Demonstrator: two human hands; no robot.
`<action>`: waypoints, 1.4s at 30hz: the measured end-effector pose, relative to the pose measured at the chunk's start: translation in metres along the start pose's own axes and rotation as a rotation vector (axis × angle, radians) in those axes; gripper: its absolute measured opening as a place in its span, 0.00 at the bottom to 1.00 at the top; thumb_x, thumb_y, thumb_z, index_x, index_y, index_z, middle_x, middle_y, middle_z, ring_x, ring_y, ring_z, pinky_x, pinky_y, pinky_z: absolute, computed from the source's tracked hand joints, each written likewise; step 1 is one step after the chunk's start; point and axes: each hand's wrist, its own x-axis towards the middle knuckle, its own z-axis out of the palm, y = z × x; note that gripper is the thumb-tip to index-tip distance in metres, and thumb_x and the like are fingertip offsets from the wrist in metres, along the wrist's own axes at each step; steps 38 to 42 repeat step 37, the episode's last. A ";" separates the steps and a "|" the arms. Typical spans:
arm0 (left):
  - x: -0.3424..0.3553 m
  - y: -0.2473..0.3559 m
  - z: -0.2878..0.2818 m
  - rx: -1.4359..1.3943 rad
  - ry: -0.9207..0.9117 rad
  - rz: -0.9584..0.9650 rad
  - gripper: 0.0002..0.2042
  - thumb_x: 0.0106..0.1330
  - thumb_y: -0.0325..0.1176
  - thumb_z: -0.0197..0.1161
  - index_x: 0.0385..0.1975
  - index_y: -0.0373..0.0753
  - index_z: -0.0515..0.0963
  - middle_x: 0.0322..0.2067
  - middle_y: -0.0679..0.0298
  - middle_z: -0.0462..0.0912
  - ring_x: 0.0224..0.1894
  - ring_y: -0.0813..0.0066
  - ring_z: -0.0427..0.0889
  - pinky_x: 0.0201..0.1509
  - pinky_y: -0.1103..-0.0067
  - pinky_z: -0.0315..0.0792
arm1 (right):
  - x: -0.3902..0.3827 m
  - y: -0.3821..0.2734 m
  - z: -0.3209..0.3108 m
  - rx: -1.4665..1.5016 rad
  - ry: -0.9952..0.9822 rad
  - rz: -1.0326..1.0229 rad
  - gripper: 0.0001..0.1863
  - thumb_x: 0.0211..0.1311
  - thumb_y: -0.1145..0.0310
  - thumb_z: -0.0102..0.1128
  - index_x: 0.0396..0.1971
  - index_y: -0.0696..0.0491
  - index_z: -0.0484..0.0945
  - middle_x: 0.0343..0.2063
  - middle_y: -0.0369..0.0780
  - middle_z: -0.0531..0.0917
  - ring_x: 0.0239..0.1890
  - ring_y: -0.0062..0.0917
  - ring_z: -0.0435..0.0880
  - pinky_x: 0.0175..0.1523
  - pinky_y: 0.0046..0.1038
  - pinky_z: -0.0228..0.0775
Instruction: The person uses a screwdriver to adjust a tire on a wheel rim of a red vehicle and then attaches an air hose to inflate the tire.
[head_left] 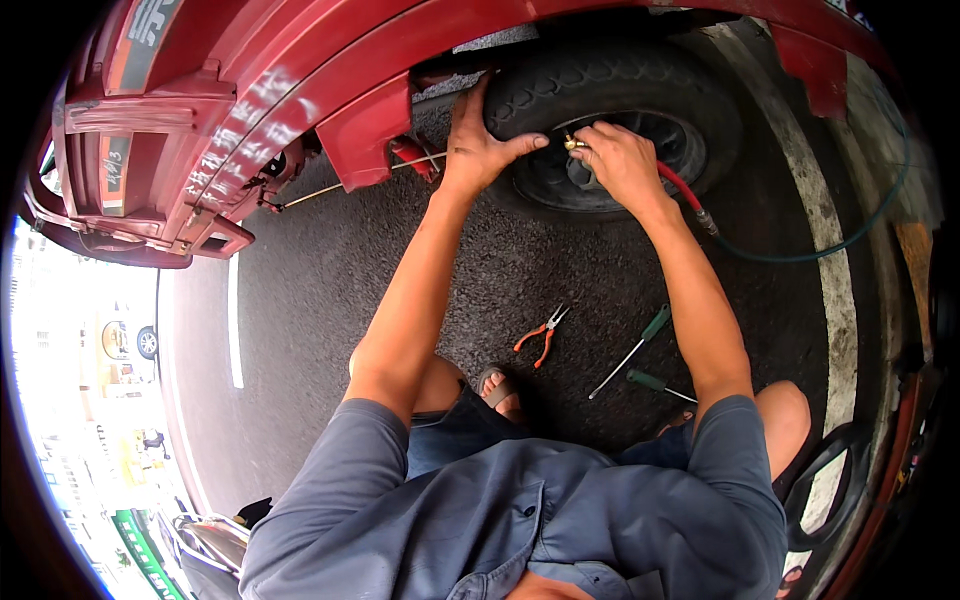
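A black tyre (610, 85) on a dark wheel rim (680, 150) stands under the red vehicle body. My left hand (478, 150) lies against the tyre's left side, fingers spread and thumb stretched out toward the rim. In my right hand (620, 165), over the rim, the fingers pinch a small brass air chuck (573, 143). From under that wrist a red hose (680, 186) leads off to a metal coupling (707, 221) and a thin teal hose (790, 258). Whether the chuck touches a valve cannot be made out.
Orange-handled pliers (543, 335) and two green-handled screwdrivers (655, 323) lie on the asphalt between my feet and the wheel. The red bodywork (370, 125) overhangs at the left, with a thin rod (325, 190) beside it. At the lower right is a black rubber ring (797, 505).
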 end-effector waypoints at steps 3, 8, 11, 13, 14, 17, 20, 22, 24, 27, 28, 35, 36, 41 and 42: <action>0.001 0.000 -0.003 0.067 0.003 0.018 0.56 0.35 0.49 0.84 0.67 0.37 0.61 0.58 0.45 0.70 0.62 0.46 0.70 0.66 0.62 0.66 | 0.002 -0.001 0.004 -0.002 0.040 0.013 0.09 0.56 0.62 0.66 0.30 0.51 0.80 0.27 0.38 0.80 0.35 0.38 0.83 0.36 0.39 0.75; -0.008 0.001 0.002 0.165 0.085 0.039 0.56 0.34 0.49 0.84 0.66 0.36 0.62 0.56 0.45 0.72 0.61 0.47 0.71 0.63 0.62 0.69 | 0.000 -0.002 0.003 0.010 -0.051 0.076 0.11 0.59 0.62 0.65 0.38 0.51 0.83 0.32 0.38 0.83 0.34 0.38 0.84 0.38 0.35 0.75; -0.007 0.017 0.002 0.139 0.047 0.050 0.53 0.37 0.45 0.85 0.63 0.27 0.64 0.57 0.45 0.75 0.61 0.53 0.74 0.66 0.67 0.67 | -0.003 0.002 0.003 -0.029 -0.059 0.081 0.13 0.60 0.59 0.64 0.38 0.51 0.84 0.31 0.37 0.84 0.34 0.36 0.85 0.38 0.35 0.75; -0.005 0.014 -0.007 0.112 -0.009 -0.024 0.56 0.38 0.44 0.83 0.69 0.35 0.57 0.62 0.41 0.67 0.66 0.46 0.67 0.68 0.63 0.64 | -0.001 0.002 0.006 -0.031 -0.046 0.074 0.13 0.60 0.58 0.64 0.38 0.51 0.84 0.31 0.37 0.84 0.34 0.36 0.85 0.38 0.34 0.75; -0.007 0.015 -0.008 0.088 -0.030 -0.046 0.56 0.38 0.43 0.83 0.70 0.35 0.56 0.63 0.40 0.66 0.66 0.45 0.66 0.69 0.62 0.63 | -0.002 0.002 0.006 -0.033 -0.040 0.070 0.13 0.60 0.58 0.64 0.38 0.51 0.84 0.31 0.37 0.84 0.34 0.36 0.85 0.38 0.34 0.75; -0.007 0.014 -0.011 0.100 -0.031 -0.067 0.57 0.38 0.43 0.84 0.70 0.35 0.56 0.63 0.40 0.66 0.67 0.45 0.66 0.70 0.63 0.62 | 0.000 0.001 0.010 -0.001 0.019 0.025 0.12 0.59 0.58 0.65 0.36 0.49 0.83 0.29 0.36 0.82 0.32 0.36 0.84 0.35 0.35 0.74; -0.006 0.020 -0.013 0.028 -0.061 -0.136 0.57 0.37 0.43 0.84 0.70 0.35 0.56 0.62 0.40 0.67 0.67 0.45 0.65 0.70 0.62 0.61 | -0.002 0.003 0.013 0.006 0.058 0.002 0.11 0.58 0.58 0.66 0.35 0.49 0.83 0.27 0.36 0.81 0.31 0.37 0.83 0.34 0.36 0.74; -0.004 0.017 -0.015 0.024 -0.072 -0.083 0.57 0.38 0.44 0.84 0.70 0.36 0.56 0.63 0.41 0.67 0.67 0.45 0.65 0.70 0.62 0.61 | -0.001 0.004 0.013 0.007 0.070 -0.005 0.11 0.57 0.58 0.66 0.35 0.49 0.83 0.27 0.37 0.81 0.31 0.37 0.83 0.34 0.36 0.74; -0.003 0.015 -0.014 0.011 -0.075 -0.074 0.57 0.38 0.44 0.83 0.70 0.36 0.56 0.63 0.42 0.66 0.68 0.45 0.64 0.71 0.62 0.60 | -0.001 0.005 0.011 0.001 0.082 -0.015 0.11 0.57 0.58 0.66 0.35 0.49 0.83 0.27 0.37 0.81 0.31 0.36 0.83 0.34 0.36 0.74; -0.004 0.011 -0.008 0.015 -0.024 -0.033 0.54 0.38 0.44 0.84 0.67 0.32 0.60 0.60 0.45 0.70 0.65 0.51 0.69 0.68 0.65 0.64 | -0.003 0.008 0.013 0.003 0.100 -0.018 0.11 0.56 0.59 0.67 0.34 0.49 0.83 0.27 0.37 0.81 0.31 0.36 0.83 0.34 0.36 0.75; -0.003 0.003 -0.006 0.034 0.031 0.047 0.51 0.37 0.42 0.85 0.63 0.26 0.64 0.56 0.46 0.76 0.61 0.56 0.75 0.66 0.68 0.68 | -0.002 0.003 0.009 0.006 0.063 -0.019 0.13 0.57 0.61 0.67 0.37 0.54 0.83 0.31 0.40 0.83 0.34 0.37 0.85 0.38 0.34 0.77; -0.002 0.014 -0.011 0.020 0.038 -0.080 0.50 0.33 0.45 0.85 0.62 0.36 0.69 0.56 0.50 0.75 0.60 0.54 0.75 0.64 0.66 0.69 | 0.000 0.003 0.011 0.046 0.068 -0.013 0.12 0.55 0.62 0.69 0.35 0.53 0.82 0.29 0.39 0.82 0.32 0.37 0.84 0.36 0.34 0.76; -0.001 0.015 -0.010 0.025 0.035 -0.081 0.50 0.34 0.45 0.85 0.63 0.36 0.69 0.57 0.50 0.75 0.61 0.54 0.75 0.65 0.65 0.68 | -0.001 0.003 0.011 0.054 0.071 -0.008 0.12 0.55 0.62 0.69 0.35 0.53 0.82 0.29 0.39 0.82 0.32 0.36 0.84 0.36 0.34 0.76; 0.000 0.014 -0.008 0.030 0.032 -0.083 0.50 0.35 0.44 0.84 0.64 0.37 0.68 0.57 0.51 0.75 0.61 0.54 0.74 0.66 0.65 0.67 | -0.001 0.004 0.007 0.032 0.030 0.021 0.12 0.55 0.63 0.69 0.36 0.53 0.82 0.29 0.39 0.83 0.33 0.36 0.85 0.37 0.33 0.77; 0.000 0.014 -0.008 0.030 0.032 -0.083 0.50 0.35 0.44 0.84 0.64 0.37 0.68 0.57 0.51 0.75 0.61 0.54 0.74 0.66 0.65 0.67 | -0.001 0.004 0.007 0.032 0.030 0.021 0.12 0.55 0.63 0.69 0.36 0.53 0.82 0.29 0.39 0.83 0.33 0.36 0.85 0.37 0.33 0.77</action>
